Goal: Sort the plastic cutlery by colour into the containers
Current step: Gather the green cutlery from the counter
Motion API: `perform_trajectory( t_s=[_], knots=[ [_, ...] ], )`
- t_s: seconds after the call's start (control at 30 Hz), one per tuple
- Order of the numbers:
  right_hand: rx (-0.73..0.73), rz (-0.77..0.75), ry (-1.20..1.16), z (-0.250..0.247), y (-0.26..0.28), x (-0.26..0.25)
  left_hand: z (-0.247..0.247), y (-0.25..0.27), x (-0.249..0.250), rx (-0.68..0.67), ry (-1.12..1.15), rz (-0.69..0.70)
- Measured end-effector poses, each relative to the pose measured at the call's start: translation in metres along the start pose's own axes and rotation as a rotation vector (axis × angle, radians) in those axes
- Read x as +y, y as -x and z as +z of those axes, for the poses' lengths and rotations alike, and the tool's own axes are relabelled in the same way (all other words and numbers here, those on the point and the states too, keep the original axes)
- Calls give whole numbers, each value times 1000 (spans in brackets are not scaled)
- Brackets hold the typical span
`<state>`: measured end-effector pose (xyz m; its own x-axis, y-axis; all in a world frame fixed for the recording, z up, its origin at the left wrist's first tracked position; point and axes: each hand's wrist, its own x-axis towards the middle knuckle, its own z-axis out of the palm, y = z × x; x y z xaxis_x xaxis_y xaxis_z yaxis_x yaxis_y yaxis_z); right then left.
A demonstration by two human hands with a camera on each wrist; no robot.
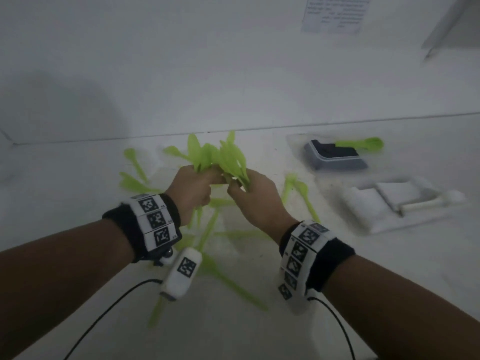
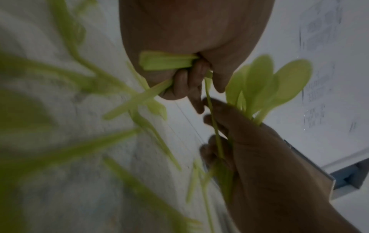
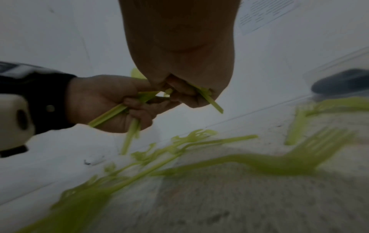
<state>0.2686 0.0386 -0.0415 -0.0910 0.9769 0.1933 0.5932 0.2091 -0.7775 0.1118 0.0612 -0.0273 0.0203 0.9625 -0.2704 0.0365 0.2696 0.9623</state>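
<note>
1. A bunch of green spoons is held above the table by both hands at once: the fingers of the left hand are curled round several handles, and those of the right hand are closed round the rest, with the bowls fanned upward.
2. More green cutlery, forks among it, is scattered flat on the table beneath and around the hands.
3. One green spoon is laid across the dark container at the far right; a white container stands just beside it, nearer the person.
4. The pieces are judged light, thin and smooth, so a loose bundle is likely to slide apart.
5. A firm hold low on the gathered handles, where they are stiffest, is advised; the flat bowls and fork tines are thought flexible and easily snapped.
</note>
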Motion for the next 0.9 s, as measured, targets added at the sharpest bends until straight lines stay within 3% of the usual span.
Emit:
perform_trajectory(
  t_s=[0.17, 0.4, 0.53, 0.63, 0.73, 0.9],
  knots=[
    [-18, -4, -62, -1, 17, 6, 16, 13, -9, 119, -10, 34],
    [18, 288, -205, -28, 13, 58, -1, 3, -24, 292, -369, 73],
    [46, 389, -369, -34, 8, 74, -16, -13, -28, 171, -927, 190],
    [28, 398, -373, -30, 3, 77, -17, -26, -29, 3, -1211, 128],
    [19, 410, -366, -27, -3, 76, -14, -35, -29, -52, -1155, 52],
    [21, 412, -392, -28, -19, 68, -14, -47, -29, 24, -1038, 156]
  ],
)
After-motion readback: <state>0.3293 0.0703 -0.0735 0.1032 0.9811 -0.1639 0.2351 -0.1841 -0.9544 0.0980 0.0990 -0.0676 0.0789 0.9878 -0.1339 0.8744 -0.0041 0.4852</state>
